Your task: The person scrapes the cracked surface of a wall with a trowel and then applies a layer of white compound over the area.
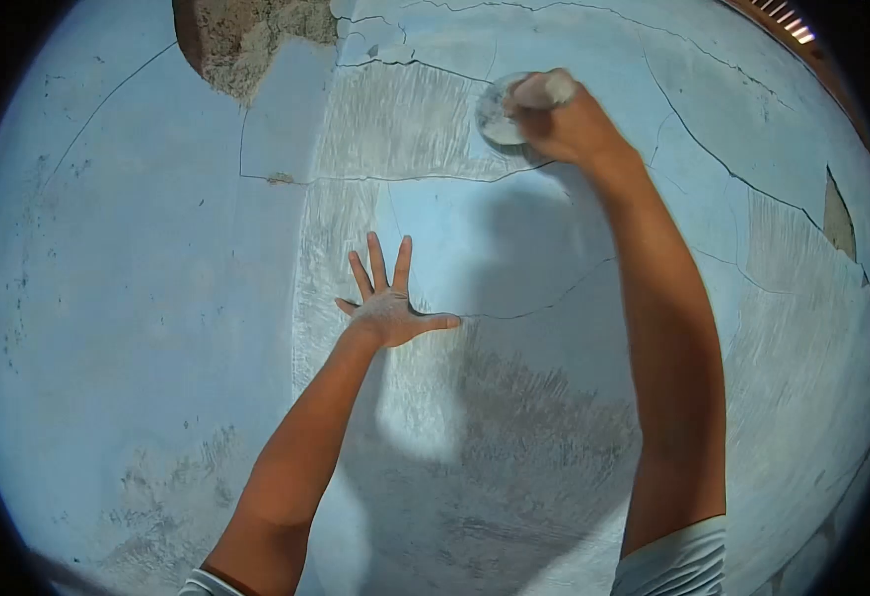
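Observation:
My left hand (pixel 387 313) lies flat on a pale blue wall (pixel 137 238), its fingers spread and pointing up, the thumb out to the right. Dust whitens the back of it. Higher up and to the right, my right hand (pixel 560 117) is closed on a round grey disc (pixel 496 117) held against the wall. Part of the disc is hidden behind the fingers, and its exact kind cannot be made out. Left of the disc is a scraped grey-white patch (pixel 395 124) with streaky marks, bounded by cracks above and below.
Bare brown rough material shows in a hole (pixel 266 40) in the wall's coating at the top. Long cracks run across the upper right, where a smaller gap (pixel 838 214) exposes the layer beneath. More scraped streaks (pixel 802 318) cover the right side. My shadow falls over the middle.

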A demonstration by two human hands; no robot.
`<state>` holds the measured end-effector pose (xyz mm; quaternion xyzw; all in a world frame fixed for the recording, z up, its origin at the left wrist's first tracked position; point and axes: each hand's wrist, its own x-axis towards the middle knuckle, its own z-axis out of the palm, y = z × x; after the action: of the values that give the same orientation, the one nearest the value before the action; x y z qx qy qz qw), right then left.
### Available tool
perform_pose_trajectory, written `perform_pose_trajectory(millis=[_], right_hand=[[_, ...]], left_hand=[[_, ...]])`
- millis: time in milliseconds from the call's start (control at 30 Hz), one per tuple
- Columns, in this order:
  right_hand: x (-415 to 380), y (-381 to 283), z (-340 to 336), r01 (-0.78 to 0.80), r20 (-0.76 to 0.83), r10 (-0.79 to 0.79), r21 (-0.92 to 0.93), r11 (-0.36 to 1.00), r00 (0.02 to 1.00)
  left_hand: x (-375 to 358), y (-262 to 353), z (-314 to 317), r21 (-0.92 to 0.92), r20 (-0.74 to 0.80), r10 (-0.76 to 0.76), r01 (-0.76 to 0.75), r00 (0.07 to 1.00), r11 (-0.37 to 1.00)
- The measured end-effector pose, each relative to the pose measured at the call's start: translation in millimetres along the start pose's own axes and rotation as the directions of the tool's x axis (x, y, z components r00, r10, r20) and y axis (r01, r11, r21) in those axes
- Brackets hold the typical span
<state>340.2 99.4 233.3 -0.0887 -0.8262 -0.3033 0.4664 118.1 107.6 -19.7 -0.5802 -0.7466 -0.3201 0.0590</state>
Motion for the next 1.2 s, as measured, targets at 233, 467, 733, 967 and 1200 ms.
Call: perform_pose_trajectory(millis=[233,467,733,967,1200], right_hand=[[1,-14,-21,-0.194,0.029,0.197,-0.102,0.976,0.980],[16,2,-8,-0.125,0.019,0.129,-0.149,0.981,0.992],[19,6,22,-0.046,-0.049,0.036,-0.213,0.976,0.998],[-8,17,9,-0.038,-0.121,0.016,-0.180,0.983,0.993],[3,8,-20,-0.205,0.049,0.212,-0.127,0.971,0.976]], left_hand=[[1,-2,0,-0.046,-0.026,0.026,-0.027,0.999,0.999],[1,0,0,-0.030,-0.013,0.005,-0.005,1.000,1.000],[-2,3,-4,-0.025,0.018,-0.016,0.016,1.000,1.000],[1,-7,4,-0.066,-0.031,0.022,-0.024,0.999,0.998],[1,-5,-2,-0.068,-0.019,0.011,-0.012,1.000,0.998]])
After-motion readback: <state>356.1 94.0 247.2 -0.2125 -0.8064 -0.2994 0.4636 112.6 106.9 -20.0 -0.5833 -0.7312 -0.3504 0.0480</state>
